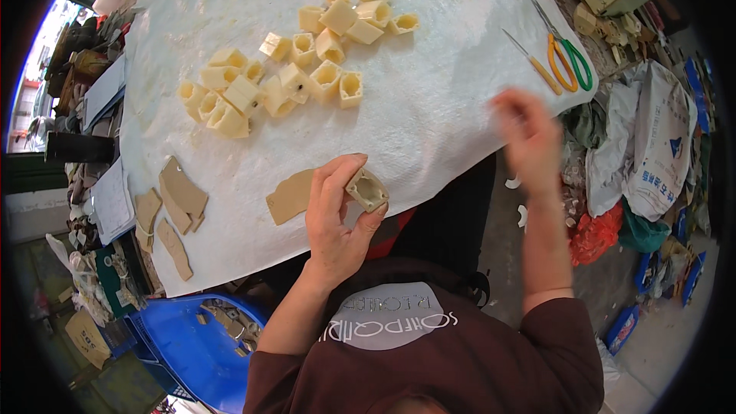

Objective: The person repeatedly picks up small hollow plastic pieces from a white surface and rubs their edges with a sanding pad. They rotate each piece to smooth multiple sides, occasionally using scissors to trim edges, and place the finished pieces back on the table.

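My left hand grips a small hollow block, grey-beige with an open cavity facing up, between thumb and fingers near the table's front edge. Just left of it, partly behind my fingers, a flat tan sheet piece lies on the white cloth. My right hand is smeared by motion past the table's right edge; whether it holds anything cannot be made out. Closest to it are a yellow-handled pointed tool and scissors with one orange and one green handle.
Many cream hollow blocks sit in loose groups on the white cloth. Torn tan sheet pieces lie at the left. A blue tub with tan scraps stands below the left edge. White sacks and a red bag are at right.
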{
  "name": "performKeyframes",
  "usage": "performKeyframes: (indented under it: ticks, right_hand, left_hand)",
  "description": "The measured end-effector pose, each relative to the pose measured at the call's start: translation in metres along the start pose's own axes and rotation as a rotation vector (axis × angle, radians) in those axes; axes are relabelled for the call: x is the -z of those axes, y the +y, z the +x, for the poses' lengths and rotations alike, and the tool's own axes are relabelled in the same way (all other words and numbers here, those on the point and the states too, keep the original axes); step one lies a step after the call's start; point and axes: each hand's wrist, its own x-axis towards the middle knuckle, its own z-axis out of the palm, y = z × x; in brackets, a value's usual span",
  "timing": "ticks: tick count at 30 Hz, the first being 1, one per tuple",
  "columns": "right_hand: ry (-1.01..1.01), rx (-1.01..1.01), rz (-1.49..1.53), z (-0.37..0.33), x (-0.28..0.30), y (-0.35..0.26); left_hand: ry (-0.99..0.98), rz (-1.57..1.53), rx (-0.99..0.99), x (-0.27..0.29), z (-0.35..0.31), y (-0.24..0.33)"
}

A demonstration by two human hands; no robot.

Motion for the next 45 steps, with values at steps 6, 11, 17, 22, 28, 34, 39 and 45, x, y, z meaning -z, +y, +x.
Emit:
performKeyframes:
  ticks: [6,11,17,22,28,34,39,45]
  right_hand:
    - [0.246,0.086,-0.846,0.088,0.113,0.162]
    - [-0.158,-0.202,-0.884,0.116,0.124,0.162]
    - [-0.247,-0.304,-0.682,0.132,0.141,0.160]
    - [0.113,0.032,-0.785,0.090,0.134,0.103]
    - [-0.217,0.385,-0.445,-0.004,0.044,-0.044]
    - [-0.555,0.513,-0.487,-0.034,0.014,-0.083]
    - [-0.606,0.544,-0.444,-0.035,0.009,-0.091]
    - [-0.602,0.542,-0.470,-0.036,0.008,-0.092]
  left_hand:
    - [0.018,0.031,-0.008,0.011,0.001,0.003]
    - [0.067,0.024,0.052,0.019,-0.006,0.000]
    - [0.077,0.044,0.041,0.025,-0.012,0.001]
    - [0.106,0.092,-0.007,0.028,-0.014,0.001]
    - [0.170,-0.085,-0.026,0.029,-0.020,-0.003]
    - [0.196,-0.032,-0.100,0.029,-0.022,-0.003]
    - [0.196,0.023,-0.114,0.031,-0.025,-0.002]
    - [0.240,0.089,-0.135,0.030,-0.025,-0.005]
